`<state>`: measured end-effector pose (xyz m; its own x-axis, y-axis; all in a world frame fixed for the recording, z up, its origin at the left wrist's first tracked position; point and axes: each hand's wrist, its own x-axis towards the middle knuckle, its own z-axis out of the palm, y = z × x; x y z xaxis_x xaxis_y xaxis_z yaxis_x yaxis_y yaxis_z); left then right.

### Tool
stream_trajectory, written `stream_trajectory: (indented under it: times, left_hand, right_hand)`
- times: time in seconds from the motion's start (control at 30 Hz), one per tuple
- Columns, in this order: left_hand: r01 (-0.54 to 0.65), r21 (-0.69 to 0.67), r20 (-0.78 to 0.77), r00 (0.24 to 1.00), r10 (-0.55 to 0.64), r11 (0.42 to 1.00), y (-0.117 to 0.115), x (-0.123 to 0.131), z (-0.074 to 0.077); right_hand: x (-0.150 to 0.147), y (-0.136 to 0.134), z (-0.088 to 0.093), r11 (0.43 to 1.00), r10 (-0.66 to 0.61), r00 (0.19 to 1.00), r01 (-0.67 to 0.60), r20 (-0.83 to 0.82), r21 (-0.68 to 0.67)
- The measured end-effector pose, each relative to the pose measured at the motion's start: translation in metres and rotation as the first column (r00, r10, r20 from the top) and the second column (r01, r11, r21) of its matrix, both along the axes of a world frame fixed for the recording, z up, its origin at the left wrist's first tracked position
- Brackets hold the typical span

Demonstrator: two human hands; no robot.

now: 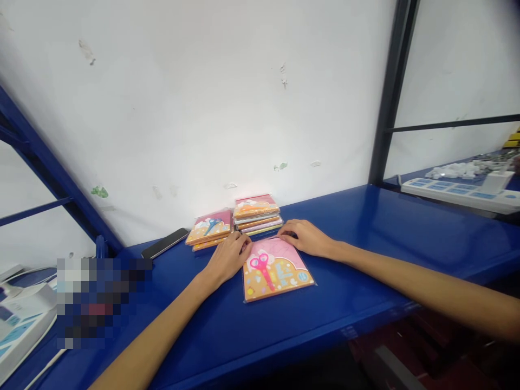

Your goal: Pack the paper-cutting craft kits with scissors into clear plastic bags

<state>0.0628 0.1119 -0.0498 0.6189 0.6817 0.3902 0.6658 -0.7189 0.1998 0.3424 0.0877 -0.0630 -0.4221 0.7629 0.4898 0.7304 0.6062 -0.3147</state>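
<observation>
While both hands sit on the front packet (278, 273), here's the picture: it lies flat on the blue bench (365, 271), dead centre, apart from the rest. The left hand (227, 259) is at its 10 o'clock corner, fingers curled close together on the edge; whether they pinch the wrapper, I cannot tell. The right hand (305, 238) lies flat across the 12 o'clock edge, fingers loosely together, gripping nothing.

By my read, most of the work is done. A taller stack (257, 214) stands at 12 o'clock and a shorter stack (209, 230) at 11, both squared up, which leaves only this one loose. A phone (164, 242) lies further out at 10, and a power strip (459, 192) at 2.

The packet shows pink scissors and a small blue badge, but no writing is legible.
</observation>
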Motion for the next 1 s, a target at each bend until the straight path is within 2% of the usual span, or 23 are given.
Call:
stream_trajectory:
  times: [0.43,0.7,1.0]
  left_hand:
    - [0.064,0.019,0.064,0.996,-0.065,0.998,0.0014,-0.0028,0.0024]
    - [0.008,0.068,0.075,0.997,-0.013,0.998,0.0012,-0.0007,0.0006]
    - [0.146,0.087,-0.053,0.988,-0.142,0.985,0.0063,-0.0048,-0.0021]
  right_hand:
    - [0.0022,-0.0036,0.0055,0.998,-0.013,1.0,0.012,0.018,0.057]
    - [0.0015,-0.0057,0.0051,0.997,-0.013,1.0,0.011,0.027,0.076]
    - [0.0028,-0.0003,-0.0003,0.984,0.14,0.984,-0.151,0.11,0.098]
